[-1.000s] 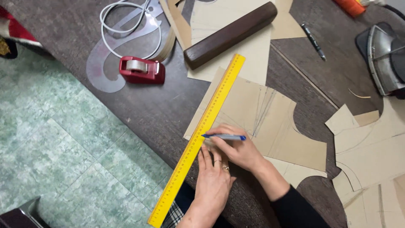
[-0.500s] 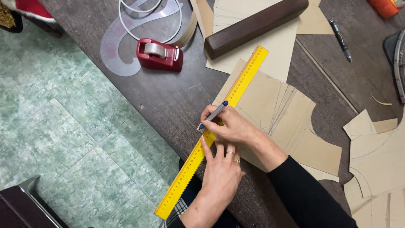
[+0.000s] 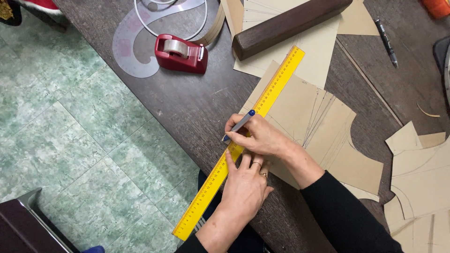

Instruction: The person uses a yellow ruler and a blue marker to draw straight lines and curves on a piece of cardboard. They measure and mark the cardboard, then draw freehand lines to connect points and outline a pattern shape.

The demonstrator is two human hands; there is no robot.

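A long yellow ruler (image 3: 276, 84) lies slanted across the dark wooden table (image 3: 197, 107), over the edge of a brown paper pattern piece (image 3: 318, 126). My left hand (image 3: 243, 180) presses flat on the ruler's lower half, fingers spread, rings on two of them. My right hand (image 3: 260, 136) grips a blue pen (image 3: 239, 124), its tip at the ruler's left edge just above my left fingertips.
A red tape dispenser (image 3: 180, 53) and a clear curve template (image 3: 136, 42) with a white cord sit at the back left. A dark wooden block (image 3: 288, 23) weighs down paper. A black pen (image 3: 386, 42) and more paper pieces (image 3: 422, 173) lie right. Green tiled floor lies left.
My right hand turned the pen from lying flat to tip-down against the ruler's edge. The view has shifted; my left hand stays pressed on the ruler.
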